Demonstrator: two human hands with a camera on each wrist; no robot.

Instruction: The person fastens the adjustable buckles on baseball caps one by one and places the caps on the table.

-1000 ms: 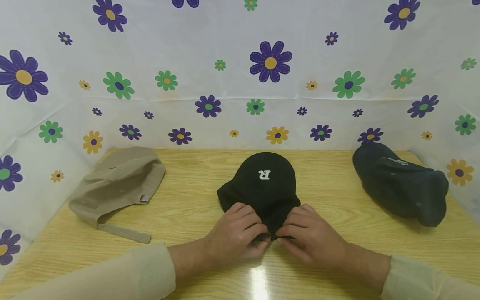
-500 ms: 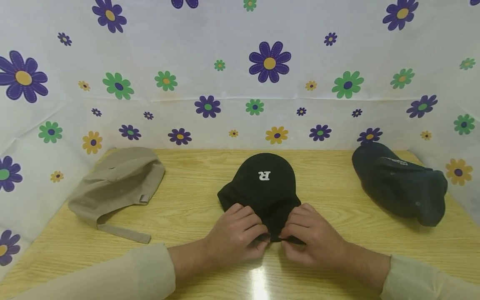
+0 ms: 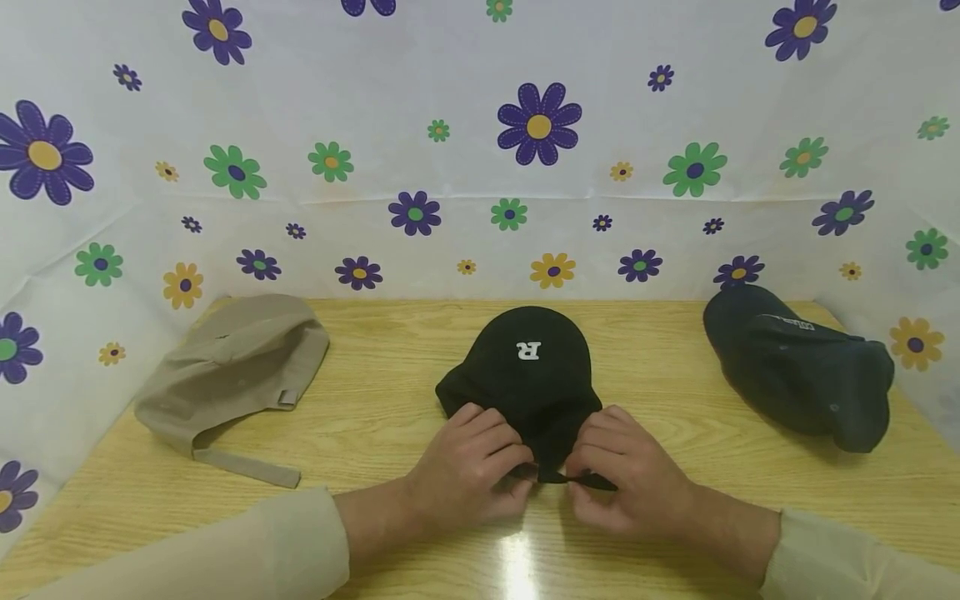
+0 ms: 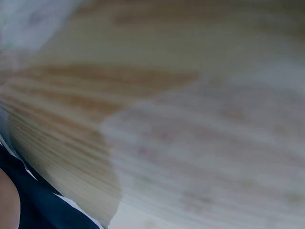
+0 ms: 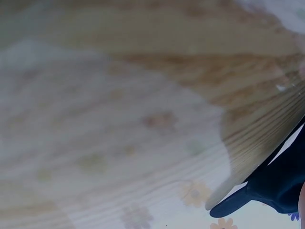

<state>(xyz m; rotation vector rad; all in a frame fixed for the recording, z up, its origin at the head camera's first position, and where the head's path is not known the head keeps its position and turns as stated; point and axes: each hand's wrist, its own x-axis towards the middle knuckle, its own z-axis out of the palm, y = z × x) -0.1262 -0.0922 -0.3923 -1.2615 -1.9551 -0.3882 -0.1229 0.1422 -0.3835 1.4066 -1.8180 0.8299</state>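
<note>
A black cap [image 3: 528,375] with a white letter R sits in the middle of the wooden table, its back strap [image 3: 553,477] toward the person. My left hand [image 3: 472,467] pinches the strap's left part, where a small buckle-like edge shows at the fingertips. On the other side, my right hand [image 3: 626,479] pinches the strap between thumb and fingers, and a dark tail sticks out below those fingers. The left wrist view catches dark cap fabric [image 4: 47,200] at its lower left. Dark fabric [image 5: 276,186] also shows at the right wrist view's lower right.
A beige cap [image 3: 247,350] with its strap hanging undone lies at the left of the table [image 3: 375,367]. At the right rests a dark navy cap [image 3: 802,375] on its side. A white flowered cloth [image 3: 465,100] closes off the back and sides.
My right fingers have shifted slightly right along the strap. More strap shows between the hands, and the tail now sticks out below the right fingers. The left hand stays nearly in place.
</note>
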